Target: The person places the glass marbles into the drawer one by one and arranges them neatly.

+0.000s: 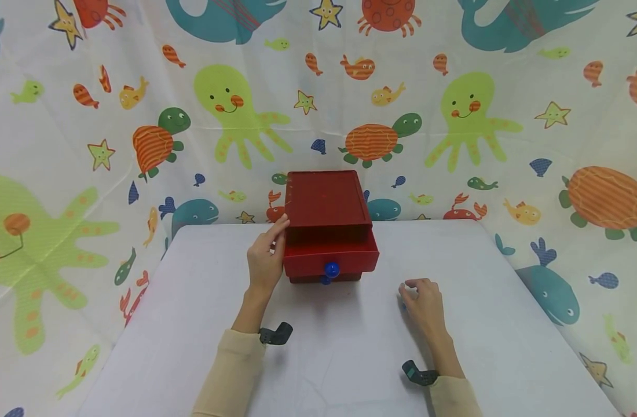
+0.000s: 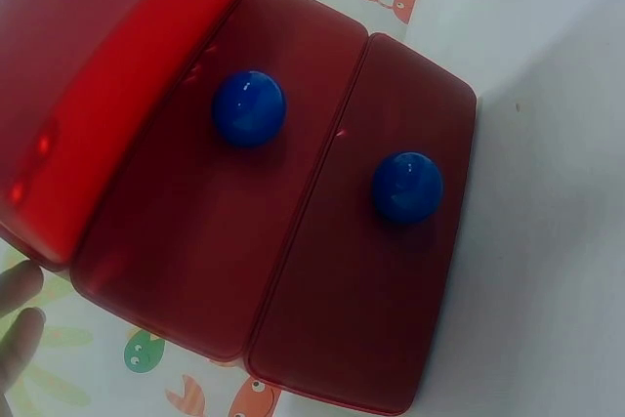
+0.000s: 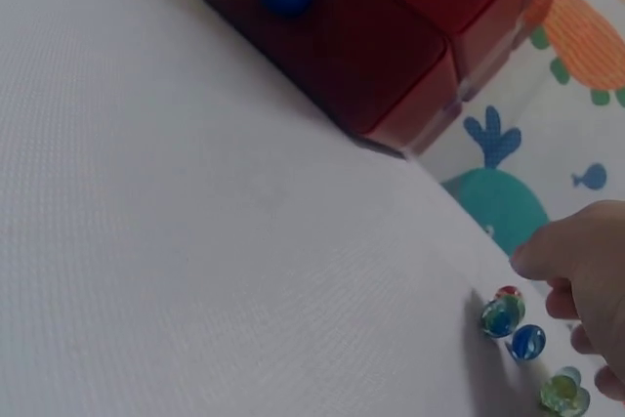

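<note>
A red chest of drawers (image 1: pixel 324 200) with blue round knobs stands at the back of the table, its top drawer (image 1: pixel 318 262) pulled out. My left hand (image 1: pixel 266 260) touches the chest's left side with its fingertips; in the left wrist view, parts of its fingers (image 2: pixel 20 339) show beside the drawers. To the right of the chest, my right hand (image 1: pixel 427 304) hovers low over the table, fingers bent and a gap between thumb and forefinger. Several glass marbles (image 3: pixel 528 342) lie under and beside it, partly hidden by the hand in the head view.
The white table (image 1: pixel 193 301) carries the chest and the marbles. Behind and around it hangs a white cloth (image 1: pixel 318 98) printed with sea animals, close to the chest's back. Two lower drawers (image 2: pixel 361 261) are closed beneath the open one.
</note>
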A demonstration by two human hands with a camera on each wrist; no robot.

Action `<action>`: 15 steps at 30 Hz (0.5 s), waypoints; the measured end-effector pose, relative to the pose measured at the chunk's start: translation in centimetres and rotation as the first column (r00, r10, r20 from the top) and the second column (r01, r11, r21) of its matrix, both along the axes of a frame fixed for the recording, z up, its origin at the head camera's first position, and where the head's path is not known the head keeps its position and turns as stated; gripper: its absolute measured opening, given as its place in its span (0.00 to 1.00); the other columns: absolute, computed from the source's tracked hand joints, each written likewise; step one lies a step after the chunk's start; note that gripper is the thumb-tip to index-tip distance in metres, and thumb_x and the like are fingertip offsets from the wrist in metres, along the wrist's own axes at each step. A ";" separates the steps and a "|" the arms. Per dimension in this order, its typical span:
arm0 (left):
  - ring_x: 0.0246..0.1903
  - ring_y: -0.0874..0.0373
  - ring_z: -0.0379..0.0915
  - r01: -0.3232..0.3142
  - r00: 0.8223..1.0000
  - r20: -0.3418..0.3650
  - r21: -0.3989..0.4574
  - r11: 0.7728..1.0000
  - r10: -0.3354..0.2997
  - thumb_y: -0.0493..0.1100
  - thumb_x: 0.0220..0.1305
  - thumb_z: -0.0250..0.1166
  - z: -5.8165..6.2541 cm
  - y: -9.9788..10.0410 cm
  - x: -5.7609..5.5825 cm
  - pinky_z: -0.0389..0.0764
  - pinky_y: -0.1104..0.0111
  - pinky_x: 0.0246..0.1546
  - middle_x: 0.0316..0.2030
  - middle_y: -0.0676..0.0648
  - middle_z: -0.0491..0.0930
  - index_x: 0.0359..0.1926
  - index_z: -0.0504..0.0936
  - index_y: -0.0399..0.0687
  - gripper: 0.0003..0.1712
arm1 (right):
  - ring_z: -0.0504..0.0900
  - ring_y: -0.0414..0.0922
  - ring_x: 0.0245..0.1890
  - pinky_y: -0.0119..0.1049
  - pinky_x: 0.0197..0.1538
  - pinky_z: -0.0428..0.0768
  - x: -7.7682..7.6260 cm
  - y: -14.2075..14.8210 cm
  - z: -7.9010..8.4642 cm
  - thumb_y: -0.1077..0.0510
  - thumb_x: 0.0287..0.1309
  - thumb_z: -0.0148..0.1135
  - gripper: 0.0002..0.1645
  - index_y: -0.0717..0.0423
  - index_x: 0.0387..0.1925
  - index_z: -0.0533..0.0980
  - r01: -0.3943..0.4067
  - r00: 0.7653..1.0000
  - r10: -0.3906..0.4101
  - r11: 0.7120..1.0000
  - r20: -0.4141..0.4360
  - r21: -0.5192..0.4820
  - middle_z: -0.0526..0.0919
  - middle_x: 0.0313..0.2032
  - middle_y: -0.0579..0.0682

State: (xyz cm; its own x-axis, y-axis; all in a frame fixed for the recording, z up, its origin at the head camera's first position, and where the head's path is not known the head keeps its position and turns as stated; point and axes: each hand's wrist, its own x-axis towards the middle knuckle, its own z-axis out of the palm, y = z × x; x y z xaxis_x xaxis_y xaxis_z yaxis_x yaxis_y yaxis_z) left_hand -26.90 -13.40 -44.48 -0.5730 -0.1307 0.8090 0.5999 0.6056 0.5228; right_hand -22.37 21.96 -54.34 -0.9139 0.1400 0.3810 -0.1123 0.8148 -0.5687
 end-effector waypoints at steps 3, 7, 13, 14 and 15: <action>0.34 0.55 0.82 0.001 1.000 -0.008 0.003 1.000 -0.001 0.36 0.70 0.62 0.0 0.0 0.0 0.76 0.86 0.37 0.58 0.52 0.84 0.59 0.83 0.51 0.19 | 0.78 0.56 0.44 0.48 0.45 0.76 0.0 0.0 -0.1 0.57 0.58 0.70 0.14 0.64 0.41 0.83 -0.004 1.000 0.004 1.000 0.003 0.011 0.84 0.42 0.61; 0.34 0.54 0.82 0.004 1.000 -0.008 0.003 1.000 -0.004 0.36 0.70 0.62 -0.1 0.0 -0.1 0.76 0.86 0.37 0.58 0.52 0.83 0.60 0.83 0.51 0.19 | 0.78 0.56 0.44 0.48 0.45 0.76 0.1 0.1 -0.1 0.57 0.58 0.70 0.14 0.64 0.41 0.83 0.005 1.000 -0.006 1.000 0.024 0.030 0.84 0.42 0.61; 0.35 0.54 0.82 0.000 1.000 0.000 -0.002 1.000 0.000 0.37 0.70 0.62 -0.1 0.0 0.0 0.77 0.86 0.38 0.59 0.52 0.83 0.60 0.83 0.51 0.19 | 0.78 0.56 0.44 0.49 0.44 0.74 0.1 0.1 -0.2 0.56 0.59 0.69 0.13 0.63 0.40 0.83 0.011 1.000 -0.012 0.998 0.022 0.055 0.84 0.42 0.60; 0.35 0.54 0.82 -0.001 1.000 0.002 -0.001 1.000 0.001 0.37 0.70 0.62 -0.1 0.0 0.0 0.77 0.86 0.38 0.59 0.52 0.83 0.60 0.83 0.51 0.19 | 0.78 0.56 0.44 0.49 0.45 0.74 0.1 0.1 -0.2 0.56 0.59 0.69 0.13 0.63 0.40 0.83 0.010 1.000 -0.011 0.998 0.020 0.057 0.84 0.42 0.60; 0.35 0.54 0.82 -0.003 1.000 0.003 -0.003 1.000 0.003 0.37 0.70 0.62 0.0 0.0 0.0 0.77 0.86 0.38 0.59 0.52 0.83 0.60 0.83 0.51 0.19 | 0.77 0.56 0.44 0.49 0.44 0.74 0.1 0.1 -0.2 0.56 0.58 0.69 0.13 0.63 0.40 0.83 0.006 1.000 -0.007 0.998 0.018 0.058 0.84 0.41 0.60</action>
